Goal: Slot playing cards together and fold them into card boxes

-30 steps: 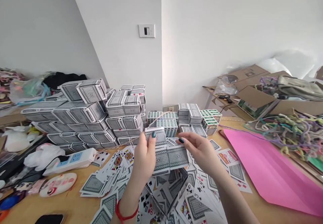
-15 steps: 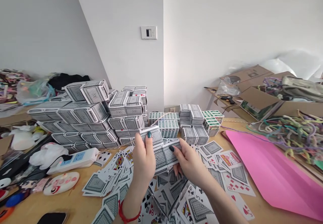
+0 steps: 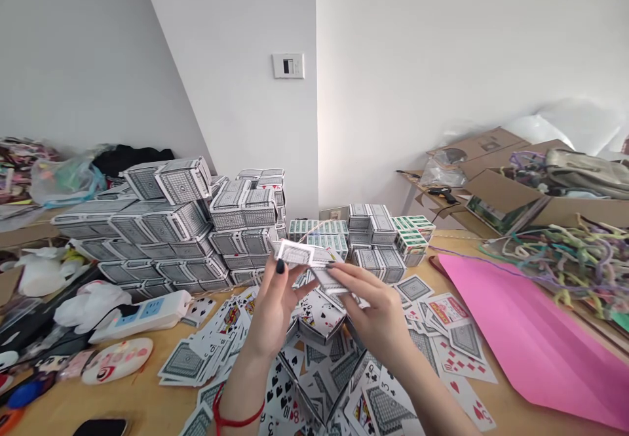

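Note:
My left hand (image 3: 270, 311) is closed on a grey-backed playing card (image 3: 295, 253), thumb on the near face, held above the table. Close beside it, my right hand (image 3: 381, 308) grips another grey-backed card piece (image 3: 328, 281) from above. Whether the two pieces are joined cannot be made out. Just below the hands lies an open box shape made of cards (image 3: 320, 332), with faces showing inside. Nearer me, a second open card frame (image 3: 314, 406) has loose cards within it. Face-up and face-down playing cards (image 3: 184, 360) spread on both sides.
Stacked card-built blocks (image 3: 167, 223) rise at the back left, with green-and-white card packs (image 3: 413, 242) further right. A pink sheet (image 3: 521, 331) lies at right beside tangled fuzzy cords (image 3: 584, 272). On the left are a power strip (image 3: 147, 315) and a phone (image 3: 101, 427).
The card block held between both hands is now lower, resting below them as an open box. Both hands have shifted slightly and now hold thin card pieces above it.

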